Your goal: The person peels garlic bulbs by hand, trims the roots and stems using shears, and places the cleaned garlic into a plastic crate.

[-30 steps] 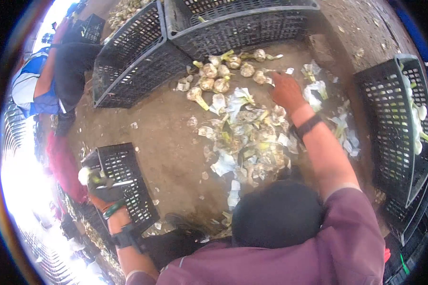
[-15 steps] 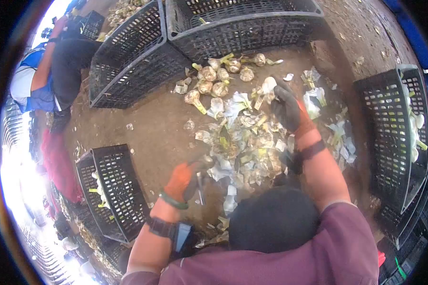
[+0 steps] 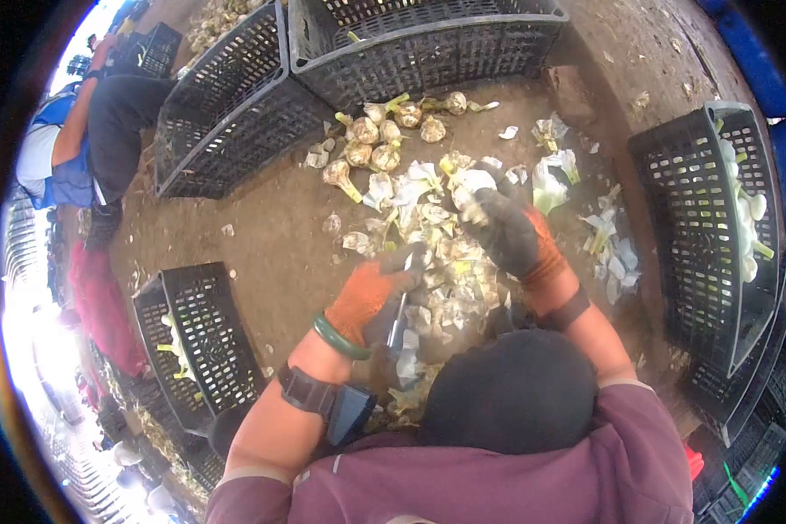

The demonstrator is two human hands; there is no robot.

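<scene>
- Your left hand (image 3: 377, 288), gloved, has its fingers curled around a slim metal tool (image 3: 399, 321). It looks stiff and light, so keep hold of the end inside your palm, clear of the part sticking out.
- Your right hand (image 3: 511, 231), also gloved, seems closed on a pale garlic bulb (image 3: 475, 182) above the litter; blur hides the exact contact of the fingertips.
- Expect that bulb to be light and firm, with a skin that may slide or tear under your glove. The rounded body should give you a surer hold than the papery edges.
- Loose peelings (image 3: 450, 288) lie below and between your hands; judge them thin, brittle and nearly weightless.
- Farther off, unpeeled bulbs (image 3: 365, 131) sit bunched on the ground. Their dry, dirty skins should grip better; grasp round the widest part, or by the stiff stalk where one sticks out.
- Beyond them stand black crates (image 3: 428, 68), rigid-looking, best held by the rim.
</scene>
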